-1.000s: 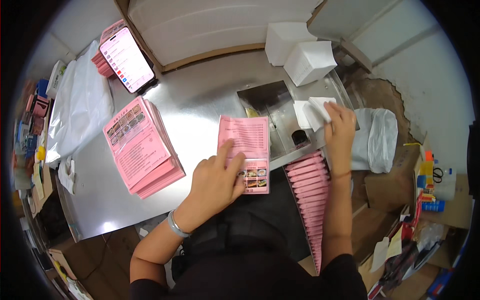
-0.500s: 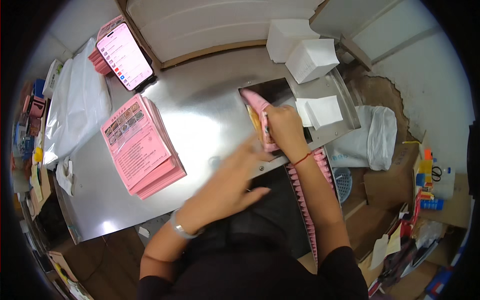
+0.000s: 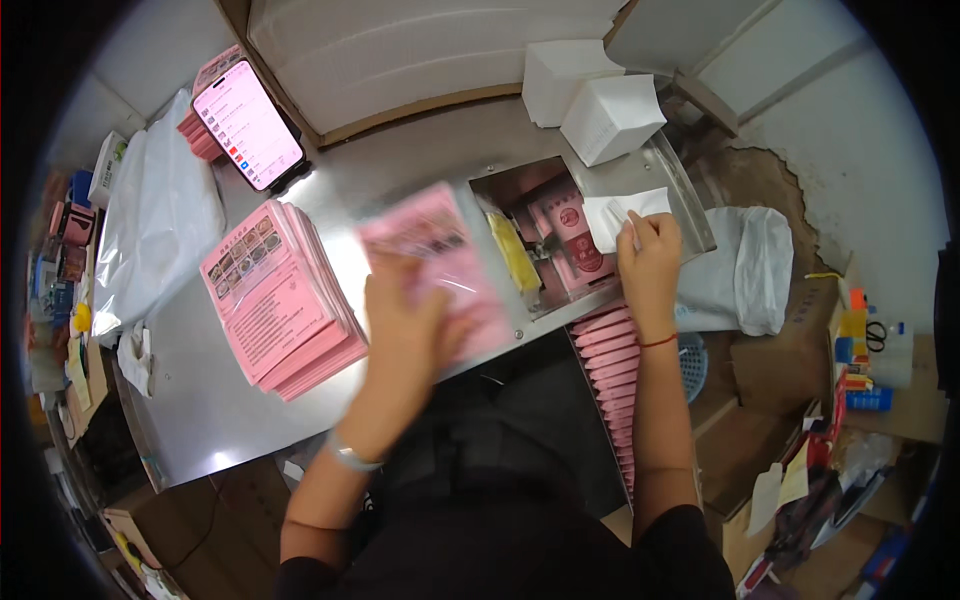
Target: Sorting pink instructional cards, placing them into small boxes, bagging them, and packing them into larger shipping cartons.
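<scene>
Nearest, a row of pink packets point(image 3: 608, 375) lies below the rectangular opening point(image 3: 515, 182). Left of the opening, the left hand point(image 3: 408, 310) covers part of a blurred pink printed leaflet point(image 3: 435, 222); I cannot tell its grip. Right of it, the right hand point(image 3: 652, 245) pinches a white paper sheet point(image 3: 640, 206). The step seems to be pairing papers, calling next for neat alignment.

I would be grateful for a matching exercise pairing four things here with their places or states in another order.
Column one:
1. smartphone
2. pink packet
3. left hand
4. right hand

Column two:
A. fingers at the white paper
B. over a blurred pink printed sheet
C. lit up
D. inside the metal table's opening

Pairs: 1-C, 2-D, 3-B, 4-A
</scene>
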